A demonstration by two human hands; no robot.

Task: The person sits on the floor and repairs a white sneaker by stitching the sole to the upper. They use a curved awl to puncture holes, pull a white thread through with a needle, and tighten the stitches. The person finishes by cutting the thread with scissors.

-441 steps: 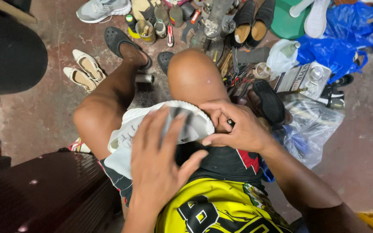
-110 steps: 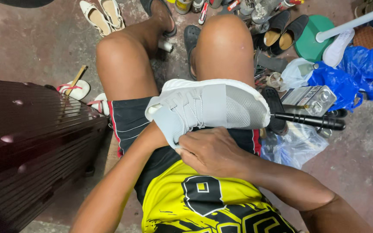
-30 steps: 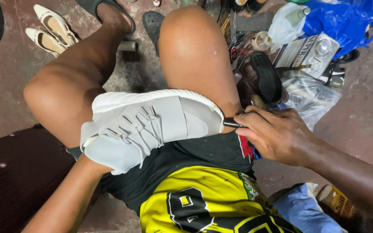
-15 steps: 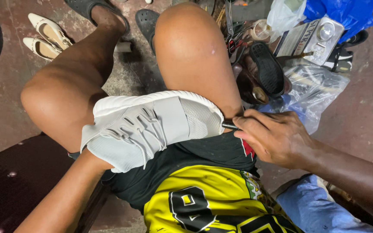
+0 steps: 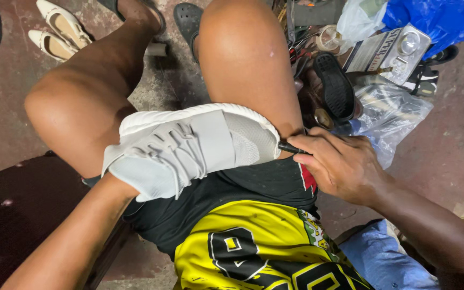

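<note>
While stained concrete floor (image 5: 447, 156) lay cluttered far right, the right hand (image 5: 345, 166) pinched a dark tool (image 5: 290, 147) against the white sneaker (image 5: 189, 147); the left hand stayed hidden inside it, fingers unseen.

One grey-white sneaker (image 5: 189, 147) across the lap. One dark slim tool (image 5: 290, 147), pinched at the toe end. Two hands: the right hand (image 5: 345, 166) in full view, the left hand hidden inside the sneaker, only its forearm showing. Two cream flat shoes (image 5: 60, 29) on the floor, top left, lying as a pair. Two dark sandals: one dark clog sandal (image 5: 189, 21) between the knees, one black sandal (image 5: 335, 86) sole-up at the right. One silver box (image 5: 390, 51). One blue plastic bag (image 5: 436, 19). Two clear plastic bags, perhaps more, among the clutter: clear bag (image 5: 390, 121), pale bag (image 5: 358, 21).
</note>
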